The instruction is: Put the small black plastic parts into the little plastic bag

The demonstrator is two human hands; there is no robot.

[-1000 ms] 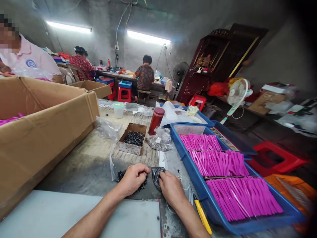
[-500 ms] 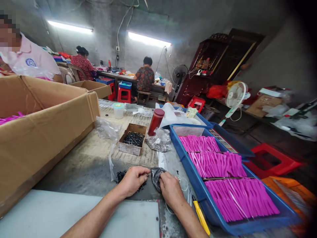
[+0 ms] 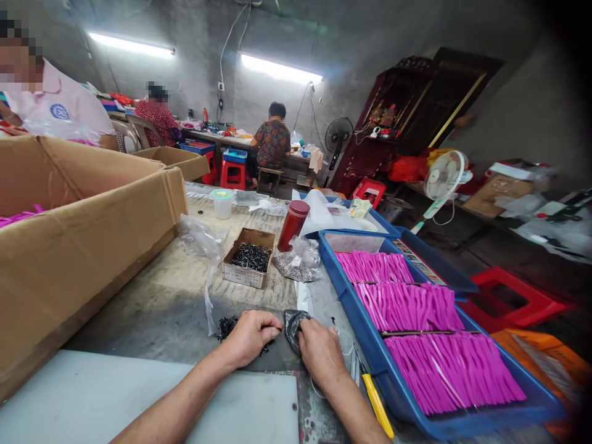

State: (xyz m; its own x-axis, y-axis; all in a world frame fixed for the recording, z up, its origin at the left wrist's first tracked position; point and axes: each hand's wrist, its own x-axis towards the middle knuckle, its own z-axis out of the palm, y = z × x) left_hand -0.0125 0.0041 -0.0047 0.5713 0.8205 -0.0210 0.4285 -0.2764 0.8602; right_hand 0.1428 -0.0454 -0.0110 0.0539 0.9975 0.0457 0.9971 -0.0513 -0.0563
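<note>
Grey wall (image 3: 198, 92), stained worktable (image 3: 152, 314) — left hand (image 3: 252, 336) by black pieces (image 3: 226, 327), right hand (image 3: 321, 351) touching dark bag (image 3: 292, 327) — both grips unclear

Over the feed I count two bare hands (image 3: 320, 353), one black plastic bag (image 3: 291, 325), three rows of magenta strips (image 3: 456, 370), one yellow-handled tool (image 3: 377, 405), one red canister (image 3: 291, 229), one lidded tub (image 3: 222, 208), three co-workers (image 3: 271, 145), two fans (image 3: 444, 177) and two tube lights (image 3: 280, 68).
</note>
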